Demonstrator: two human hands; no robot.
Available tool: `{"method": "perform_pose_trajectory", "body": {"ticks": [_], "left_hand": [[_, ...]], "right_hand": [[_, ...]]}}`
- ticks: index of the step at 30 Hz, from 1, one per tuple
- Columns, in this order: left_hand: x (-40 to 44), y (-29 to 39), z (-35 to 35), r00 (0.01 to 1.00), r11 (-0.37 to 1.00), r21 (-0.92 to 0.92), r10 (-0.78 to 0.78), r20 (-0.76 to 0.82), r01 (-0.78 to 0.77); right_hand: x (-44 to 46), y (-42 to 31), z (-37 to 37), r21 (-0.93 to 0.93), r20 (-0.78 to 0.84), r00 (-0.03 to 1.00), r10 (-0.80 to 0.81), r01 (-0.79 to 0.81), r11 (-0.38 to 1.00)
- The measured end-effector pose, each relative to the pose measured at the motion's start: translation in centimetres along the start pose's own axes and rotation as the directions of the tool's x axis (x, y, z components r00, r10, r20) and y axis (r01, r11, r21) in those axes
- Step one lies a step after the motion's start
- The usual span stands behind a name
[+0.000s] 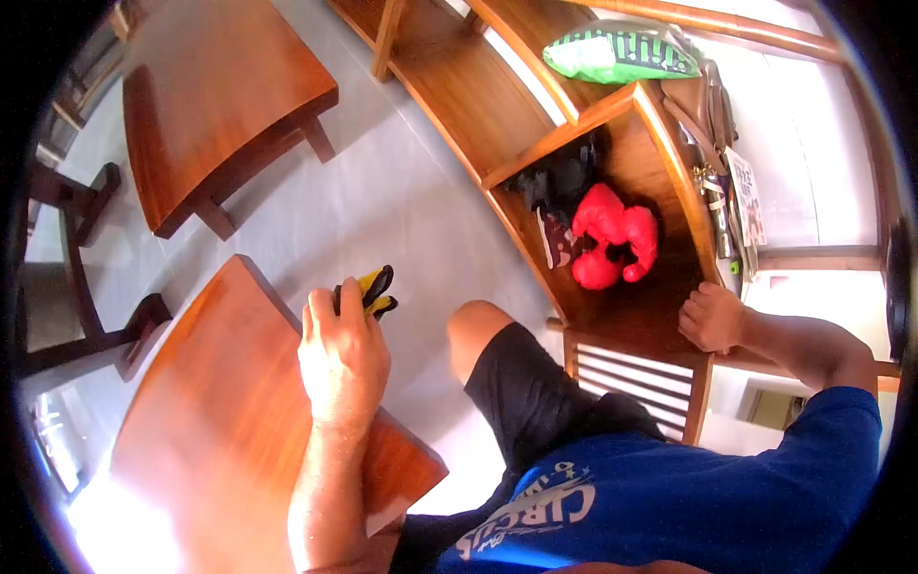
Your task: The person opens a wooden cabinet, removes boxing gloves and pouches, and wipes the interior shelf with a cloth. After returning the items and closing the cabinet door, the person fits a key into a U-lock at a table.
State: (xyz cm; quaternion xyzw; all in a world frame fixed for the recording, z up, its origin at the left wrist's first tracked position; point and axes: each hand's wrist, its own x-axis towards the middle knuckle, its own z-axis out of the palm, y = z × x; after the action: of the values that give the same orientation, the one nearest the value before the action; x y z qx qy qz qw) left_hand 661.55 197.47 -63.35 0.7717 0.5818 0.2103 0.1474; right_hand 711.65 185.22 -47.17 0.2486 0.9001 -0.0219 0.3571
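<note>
My left hand [346,359] is closed over a yellow-and-black two-pronged object [375,285], whose rounded black tips stick out past my fingers. The fingers hide the rest of it, so its kind does not show. This hand is above a curved brown wooden bench [225,383]. On the other side, my right hand [712,318] is curled into a fist against the edge of a wooden shelf unit [674,158]. What lies inside that fist is hidden. Beside it, on the shelf, are red padded boxing gloves [612,234].
Black gear [564,177] lies behind the red gloves. A green-and-clear bag [622,53] rests on the upper shelf. Another wooden bench [225,86] stands on the pale tiled floor [411,163]. A brown bag [703,105] is by the shelf's right side.
</note>
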Motion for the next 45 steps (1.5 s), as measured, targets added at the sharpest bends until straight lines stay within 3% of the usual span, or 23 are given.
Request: {"method": "perform_pose_trajectory", "body": {"ticks": [5,6,9,15,21,26,28,31,32,33,35,36,39,41,42,43,44,45], "left_hand": [[-0.1,-0.3,0.0,1.000,0.999,-0.042,0.000,-0.022,-0.001],[-0.1,-0.2,0.1,1.000,0.999,-0.037,0.001,-0.024,-0.002],[-0.5,-0.1,0.1,0.999,0.999,-0.045,-0.013,-0.041,0.012],[-0.1,-0.2,0.3,0.994,1.000,-0.023,-0.006,-0.111,0.004],[0.4,0.2,0.1,0.999,0.999,0.027,-0.036,-0.020,0.036],[0.2,0.5,0.2,0.996,0.997,0.077,-0.038,0.077,0.032],[0.2,0.4,0.1,0.996,0.998,0.063,-0.033,0.087,0.028],[0.3,0.3,-0.4,0.985,0.999,0.006,-0.043,0.165,0.043],[0.4,0.1,-0.5,0.992,0.999,-0.039,-0.026,0.125,0.031],[0.7,-0.4,-0.6,0.993,0.997,-0.073,-0.005,0.117,0.014],[0.6,-0.4,-0.7,0.993,0.988,-0.156,0.035,0.113,-0.017],[0.9,0.3,-1.5,0.987,0.983,-0.182,0.002,0.163,0.028],[0.8,-0.2,-1.7,0.980,0.919,-0.360,-0.109,0.166,0.163],[-0.4,-0.5,-3.1,0.944,0.868,-0.382,-0.255,0.209,0.319],[-1.1,0.8,-5.0,0.932,0.849,-0.390,-0.296,0.209,0.357],[-1.9,2.2,-6.4,0.919,0.828,-0.401,-0.331,0.215,0.392],[-3.3,2.7,-7.7,0.942,0.872,-0.359,-0.286,0.177,0.333],[-5.0,3.5,-8.9,0.941,0.841,-0.424,-0.296,0.161,0.337]], "right_hand": [[0.3,0.4,-1.0,0.046,0.161,0.987,0.015,-0.023,0.999],[-0.2,0.4,-0.1,0.067,0.105,0.994,0.007,-0.014,0.998],[-0.3,0.2,0.1,0.032,0.141,0.989,0.036,-0.040,0.999],[-0.2,0.3,1.1,0.041,-0.027,0.996,0.079,-0.078,0.996],[-0.5,0.3,1.4,0.010,-0.169,0.982,0.084,-0.084,0.996],[-1.0,-0.6,1.7,-0.057,-0.145,0.980,0.137,-0.146,0.988],[-0.9,-1.1,2.8,0.021,-0.080,0.978,0.193,-0.192,0.981],[-0.3,-1.7,0.8,0.043,-0.141,0.956,0.257,-0.253,0.966],[0.3,-3.0,-0.4,0.130,-0.150,0.927,0.345,-0.327,0.936],[0.7,-5.6,-2.4,0.224,-0.140,0.889,0.436,-0.401,0.888],[-0.3,-12.0,-8.8,0.517,-0.109,0.663,0.740,-0.598,0.612],[-1.3,-16.2,-8.2,0.598,-0.059,0.537,0.841,-0.656,0.461],[-5.7,-25.6,-5.6,0.646,0.165,0.143,0.976,-0.763,0.003],[-8.4,-30.4,-4.3,0.368,0.431,0.010,0.902,-0.915,-0.166],[-8.7,-32.7,-2.4,0.292,0.610,-0.144,0.779,-0.873,-0.390],[-9.4,-35.5,0.4,0.309,0.785,-0.150,0.601,-0.746,-0.590],[-10.1,-38.2,3.2,0.225,0.912,-0.146,0.384,-0.606,-0.763],[-9.2,-38.3,1.6,0.266,0.876,-0.170,0.450,-0.608,-0.748]]}}
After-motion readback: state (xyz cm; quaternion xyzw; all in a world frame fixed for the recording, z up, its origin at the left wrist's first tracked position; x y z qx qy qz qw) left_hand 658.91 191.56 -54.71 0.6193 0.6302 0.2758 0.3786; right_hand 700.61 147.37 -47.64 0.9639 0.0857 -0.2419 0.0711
